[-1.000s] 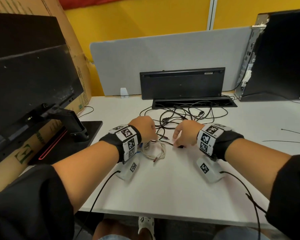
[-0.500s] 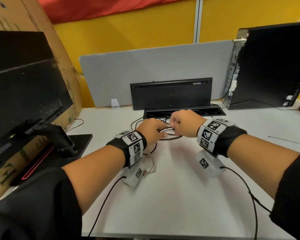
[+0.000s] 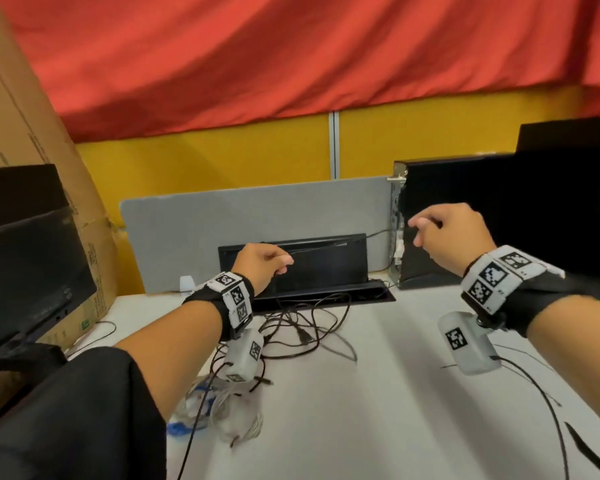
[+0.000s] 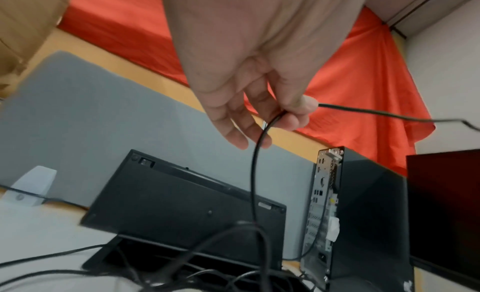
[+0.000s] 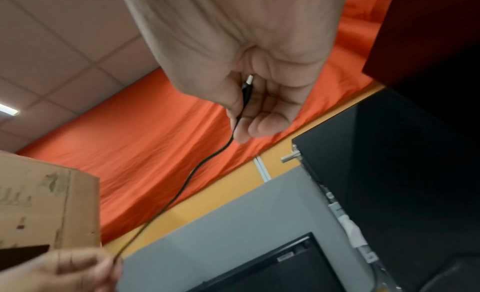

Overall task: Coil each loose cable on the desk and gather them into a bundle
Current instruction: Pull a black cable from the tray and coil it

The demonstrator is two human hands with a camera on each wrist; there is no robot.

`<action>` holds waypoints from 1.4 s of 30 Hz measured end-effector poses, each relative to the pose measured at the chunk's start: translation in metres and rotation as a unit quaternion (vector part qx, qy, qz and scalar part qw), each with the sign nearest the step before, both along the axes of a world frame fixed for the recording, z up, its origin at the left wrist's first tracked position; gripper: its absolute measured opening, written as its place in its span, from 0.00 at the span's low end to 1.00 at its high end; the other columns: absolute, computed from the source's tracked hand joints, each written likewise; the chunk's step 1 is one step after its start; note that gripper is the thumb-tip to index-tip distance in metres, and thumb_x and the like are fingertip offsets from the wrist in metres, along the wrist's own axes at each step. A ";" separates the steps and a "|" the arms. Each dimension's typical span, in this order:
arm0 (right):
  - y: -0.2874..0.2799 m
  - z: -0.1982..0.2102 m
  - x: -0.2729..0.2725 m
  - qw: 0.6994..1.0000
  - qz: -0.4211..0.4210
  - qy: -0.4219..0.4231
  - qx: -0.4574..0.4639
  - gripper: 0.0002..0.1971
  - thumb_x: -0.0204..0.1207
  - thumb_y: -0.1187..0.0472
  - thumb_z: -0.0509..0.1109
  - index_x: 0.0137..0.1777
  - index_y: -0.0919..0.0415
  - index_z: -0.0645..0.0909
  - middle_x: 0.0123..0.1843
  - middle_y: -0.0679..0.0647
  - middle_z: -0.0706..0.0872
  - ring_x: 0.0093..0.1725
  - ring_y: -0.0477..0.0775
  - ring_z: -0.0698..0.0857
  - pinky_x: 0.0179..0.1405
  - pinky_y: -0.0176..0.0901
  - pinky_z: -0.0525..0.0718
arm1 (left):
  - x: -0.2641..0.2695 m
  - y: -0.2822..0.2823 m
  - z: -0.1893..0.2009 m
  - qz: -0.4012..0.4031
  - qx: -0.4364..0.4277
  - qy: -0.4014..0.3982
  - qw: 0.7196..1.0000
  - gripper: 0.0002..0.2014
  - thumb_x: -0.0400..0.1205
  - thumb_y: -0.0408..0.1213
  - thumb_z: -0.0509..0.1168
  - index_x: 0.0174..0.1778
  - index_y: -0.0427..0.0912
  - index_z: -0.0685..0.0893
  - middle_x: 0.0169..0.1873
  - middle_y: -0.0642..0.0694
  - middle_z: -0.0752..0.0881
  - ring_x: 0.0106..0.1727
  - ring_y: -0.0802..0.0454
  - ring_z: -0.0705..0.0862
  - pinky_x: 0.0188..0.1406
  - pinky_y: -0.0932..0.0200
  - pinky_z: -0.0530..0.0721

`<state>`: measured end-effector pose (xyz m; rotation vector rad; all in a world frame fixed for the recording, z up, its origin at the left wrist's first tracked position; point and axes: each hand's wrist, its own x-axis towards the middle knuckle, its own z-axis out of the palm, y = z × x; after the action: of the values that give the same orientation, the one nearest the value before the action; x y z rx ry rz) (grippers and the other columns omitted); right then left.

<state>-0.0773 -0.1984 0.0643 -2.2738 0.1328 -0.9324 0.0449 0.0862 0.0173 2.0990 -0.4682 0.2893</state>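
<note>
A thin black cable (image 3: 343, 244) stretches between my two raised hands above the desk. My right hand (image 3: 426, 230) grips its plug end (image 5: 246, 87) in curled fingers. My left hand (image 3: 281, 265) pinches the cable (image 4: 255, 157) between thumb and forefinger, and from there it hangs down into a tangle of black cables (image 3: 302, 327) on the white desk (image 3: 378, 410). A coiled white cable (image 3: 236, 410) lies near the desk's front left, partly hidden by my left forearm.
An upright black keyboard (image 3: 312, 268) leans behind an open cable slot (image 3: 326, 294). A black computer tower (image 3: 465, 216) stands at right, a monitor (image 3: 25, 271) and cardboard box (image 3: 21, 133) at left. A grey divider (image 3: 243, 216) backs the desk.
Both hands have risen from the desk and moved apart, drawing the black cable taut between them. The head view has tilted upward.
</note>
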 end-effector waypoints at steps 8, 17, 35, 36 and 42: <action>-0.033 -0.041 -0.002 0.979 -0.065 0.185 -0.054 0.11 0.79 0.63 0.66 0.38 0.47 0.83 0.45 0.52 0.89 0.44 0.53 0.86 0.44 0.44 0.82 | -0.026 -0.044 0.035 -0.066 -0.090 -0.026 0.993 0.08 0.84 0.36 0.67 0.40 0.45 0.88 0.27 0.48 0.78 0.25 0.57 0.74 0.25 0.67 0.75; 0.024 -0.003 -0.013 0.986 0.137 0.090 -0.013 0.18 0.80 0.57 0.65 0.70 0.52 0.79 0.58 0.46 0.87 0.57 0.48 0.85 0.57 0.43 0.81 | -0.054 -0.111 0.049 -0.181 0.004 -0.107 0.978 0.06 0.81 0.39 0.70 0.43 0.42 0.91 0.26 0.54 0.81 0.27 0.64 0.75 0.31 0.70 0.74; -0.069 -0.040 -0.009 0.983 -0.172 -0.026 0.059 0.08 0.78 0.56 0.69 0.39 0.51 0.87 0.31 0.42 0.82 0.33 0.46 0.80 0.34 0.38 0.75 | -0.011 -0.023 0.041 -0.046 0.173 -0.073 0.981 0.12 0.85 0.43 0.64 0.43 0.42 0.88 0.26 0.51 0.77 0.28 0.57 0.72 0.29 0.64 0.70; -0.069 -0.043 -0.009 0.982 -0.176 -0.020 0.061 0.09 0.78 0.56 0.68 0.38 0.51 0.86 0.31 0.43 0.83 0.32 0.47 0.81 0.31 0.36 0.74 | -0.010 -0.021 0.041 -0.042 0.178 -0.074 0.980 0.12 0.85 0.43 0.64 0.42 0.42 0.88 0.27 0.51 0.77 0.28 0.57 0.72 0.29 0.63 0.70; -0.072 -0.049 -0.014 0.971 -0.209 0.014 0.117 0.10 0.79 0.60 0.66 0.37 0.55 0.84 0.37 0.56 0.86 0.34 0.53 0.78 0.34 0.43 0.76 | -0.004 -0.010 0.045 0.005 0.222 -0.083 0.971 0.11 0.86 0.41 0.62 0.47 0.37 0.85 0.31 0.47 0.78 0.35 0.51 0.75 0.36 0.59 0.72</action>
<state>-0.0912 -0.2706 0.0153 -2.0731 0.7193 -1.0320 0.0407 0.0765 0.0627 2.5245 -0.6705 0.3978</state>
